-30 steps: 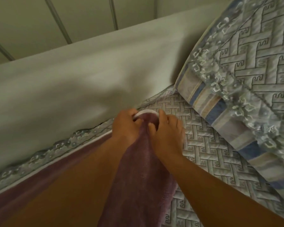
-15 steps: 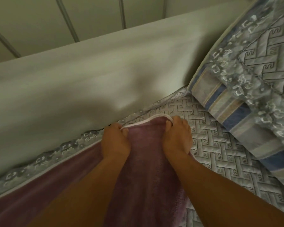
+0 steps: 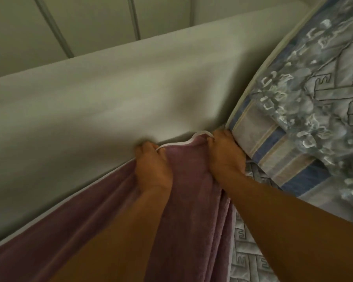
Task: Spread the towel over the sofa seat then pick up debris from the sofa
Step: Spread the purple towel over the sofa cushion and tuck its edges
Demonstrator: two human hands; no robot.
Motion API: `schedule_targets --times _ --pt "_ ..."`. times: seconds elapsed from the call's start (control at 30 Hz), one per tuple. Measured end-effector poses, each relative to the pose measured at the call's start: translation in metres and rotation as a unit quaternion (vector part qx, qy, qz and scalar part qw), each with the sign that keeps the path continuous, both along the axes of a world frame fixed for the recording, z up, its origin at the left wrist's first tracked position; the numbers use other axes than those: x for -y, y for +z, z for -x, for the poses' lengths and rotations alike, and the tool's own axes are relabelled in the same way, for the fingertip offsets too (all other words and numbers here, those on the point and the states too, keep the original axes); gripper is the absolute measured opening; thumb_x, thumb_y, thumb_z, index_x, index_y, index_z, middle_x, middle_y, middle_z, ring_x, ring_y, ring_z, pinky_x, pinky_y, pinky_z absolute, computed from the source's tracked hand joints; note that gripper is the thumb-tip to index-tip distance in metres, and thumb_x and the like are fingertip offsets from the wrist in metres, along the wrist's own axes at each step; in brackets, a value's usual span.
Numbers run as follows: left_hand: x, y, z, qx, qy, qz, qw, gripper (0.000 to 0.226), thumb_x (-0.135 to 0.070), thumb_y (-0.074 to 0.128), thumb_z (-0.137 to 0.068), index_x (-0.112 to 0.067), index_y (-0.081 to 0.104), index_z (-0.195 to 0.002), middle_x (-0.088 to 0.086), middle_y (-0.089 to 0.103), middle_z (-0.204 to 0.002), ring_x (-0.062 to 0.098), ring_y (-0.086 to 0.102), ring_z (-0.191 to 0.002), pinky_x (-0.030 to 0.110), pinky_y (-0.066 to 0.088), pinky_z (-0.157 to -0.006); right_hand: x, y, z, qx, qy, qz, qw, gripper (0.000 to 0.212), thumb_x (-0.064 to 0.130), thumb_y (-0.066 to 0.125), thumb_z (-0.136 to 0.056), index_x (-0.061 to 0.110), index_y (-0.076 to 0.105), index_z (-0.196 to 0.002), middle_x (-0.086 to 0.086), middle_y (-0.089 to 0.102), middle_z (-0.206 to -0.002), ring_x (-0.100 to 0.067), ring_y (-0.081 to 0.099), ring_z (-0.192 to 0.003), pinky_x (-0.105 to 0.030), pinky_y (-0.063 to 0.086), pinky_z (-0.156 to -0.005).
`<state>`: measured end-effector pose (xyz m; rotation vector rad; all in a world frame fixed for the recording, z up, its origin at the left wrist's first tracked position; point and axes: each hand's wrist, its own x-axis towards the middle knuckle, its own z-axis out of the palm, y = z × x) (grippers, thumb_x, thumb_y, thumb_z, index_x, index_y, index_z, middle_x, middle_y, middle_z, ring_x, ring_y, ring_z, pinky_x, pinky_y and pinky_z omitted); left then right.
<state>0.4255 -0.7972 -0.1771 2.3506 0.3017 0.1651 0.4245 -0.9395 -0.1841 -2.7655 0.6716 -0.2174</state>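
A mauve towel (image 3: 190, 192) with a white trimmed edge lies along the sofa seat, its far edge pushed up against the grey-green backrest (image 3: 110, 102). My left hand (image 3: 153, 167) grips that far edge near the backrest. My right hand (image 3: 225, 155) grips the towel's corner where the backrest meets the covered armrest. Between the two hands the white trim bows upward. The quilted seat cover (image 3: 247, 259) shows to the right of the towel, under my right forearm. No debris is visible.
A quilted blue-grey cover with lace and striped border (image 3: 306, 110) drapes over the armrest at the right. Behind the backrest is a pale wall (image 3: 90, 23) with metal bars.
Both hands have pushed the towel's edge farther back and to the right, into the corner between backrest and armrest. The hands have spread apart, and the towel now hides the lace edge of the seat cover.
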Motion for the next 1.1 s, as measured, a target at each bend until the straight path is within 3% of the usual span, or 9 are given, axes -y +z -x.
schedule_targets --times 0.1,0.17,0.33,0.5,0.67,0.77,0.87,1.0,1.1 --pt "0.003 -0.021 0.000 0.062 -0.045 -0.024 0.997 0.015 -0.008 0.056 -0.083 -0.012 0.052 -0.096 0.015 0.044 -0.117 0.038 0.056 -0.081 0.039 0.045 -0.070 -0.002 -0.020 -0.008 0.018 -0.012 -0.028 0.999 0.027 0.026 0.035 -0.098 0.008 0.048 -0.112 -0.012 0.052 -0.124 -0.034 0.052 -0.105 -0.042 0.045 -0.072" --pt "0.004 -0.029 -0.001 0.088 -0.091 -0.050 0.991 0.025 -0.005 0.057 -0.080 -0.016 0.056 -0.102 0.014 0.044 -0.119 0.036 0.057 -0.086 0.039 0.048 -0.068 -0.004 -0.025 -0.009 0.052 -0.010 -0.035 0.998 0.014 0.020 0.041 -0.094 0.011 0.045 -0.106 -0.014 0.052 -0.119 -0.036 0.050 -0.105 -0.045 0.042 -0.078" --pt "0.005 -0.032 0.000 0.156 -0.261 -0.139 0.942 0.024 -0.010 0.061 -0.082 -0.021 0.071 -0.102 0.010 0.063 -0.113 0.038 0.054 -0.095 0.045 0.049 -0.078 -0.002 -0.028 -0.005 0.058 0.005 -0.004 0.998 0.010 0.015 0.044 -0.092 0.016 0.050 -0.100 -0.013 0.053 -0.112 -0.036 0.049 -0.101 -0.043 0.038 -0.084" --pt "0.007 -0.042 -0.007 0.125 -0.266 -0.194 0.936 0.040 -0.025 0.054 -0.088 -0.024 0.055 -0.128 0.009 0.053 -0.129 0.035 0.048 -0.108 0.043 0.042 -0.089 -0.002 -0.032 -0.009 0.027 0.008 0.041 0.999 0.023 0.023 0.038 -0.096 0.016 0.055 -0.110 -0.015 0.051 -0.124 -0.036 0.044 -0.116 -0.047 0.034 -0.096" --pt "0.004 -0.044 -0.007 0.068 -0.283 -0.135 0.947 0.048 -0.025 0.052 -0.090 -0.029 0.042 -0.137 0.009 0.026 -0.148 0.029 0.034 -0.129 0.039 0.038 -0.101 -0.001 -0.025 -0.001 -0.056 0.039 0.022 0.997 0.037 0.030 0.030 -0.098 0.013 0.051 -0.124 -0.013 0.045 -0.136 -0.032 0.033 -0.128 -0.046 0.029 -0.105" --pt "0.001 -0.038 0.003 -0.019 -0.321 -0.119 0.939 0.050 -0.028 0.046 -0.094 -0.034 0.031 -0.142 0.003 0.007 -0.156 0.028 0.022 -0.137 0.037 0.028 -0.110 -0.003 -0.018 0.017 -0.113 0.093 -0.017 0.989 0.046 0.034 0.028 -0.098 0.014 0.036 -0.139 -0.007 0.028 -0.150 -0.031 0.019 -0.138 -0.048 0.022 -0.111" --pt "-0.002 -0.022 0.032 -0.089 -0.341 -0.149 0.924 0.051 -0.032 0.041 -0.095 -0.035 0.026 -0.143 0.003 -0.003 -0.159 0.030 0.021 -0.140 0.041 0.024 -0.114 -0.012 -0.010 0.048 -0.173 0.111 -0.038 0.978 0.056 0.039 0.023 -0.098 0.019 0.011 -0.148 -0.003 0.002 -0.159 -0.027 -0.002 -0.145 -0.046 0.004 -0.117" --pt "-0.016 -0.006 0.097 -0.079 -0.331 -0.149 0.929 0.043 -0.024 0.042 -0.095 -0.025 0.037 -0.138 0.009 0.017 -0.155 0.028 0.022 -0.140 0.041 0.023 -0.114 -0.035 -0.003 0.100 -0.206 0.119 -0.054 0.970 0.055 0.042 0.017 -0.097 0.029 -0.002 -0.147 -0.001 -0.015 -0.157 -0.026 -0.022 -0.142 -0.050 -0.008 -0.113" --pt "-0.030 0.005 0.143 -0.057 -0.324 -0.065 0.942 0.038 -0.011 0.046 -0.091 -0.017 0.049 -0.128 0.008 0.042 -0.139 0.022 0.040 -0.126 0.034 0.034 -0.107 -0.047 -0.001 0.132 -0.204 0.134 -0.075 0.967 0.054 0.041 0.019 -0.097 0.032 0.000 -0.147 0.000 -0.017 -0.157 -0.025 -0.023 -0.141 -0.051 -0.006 -0.113"
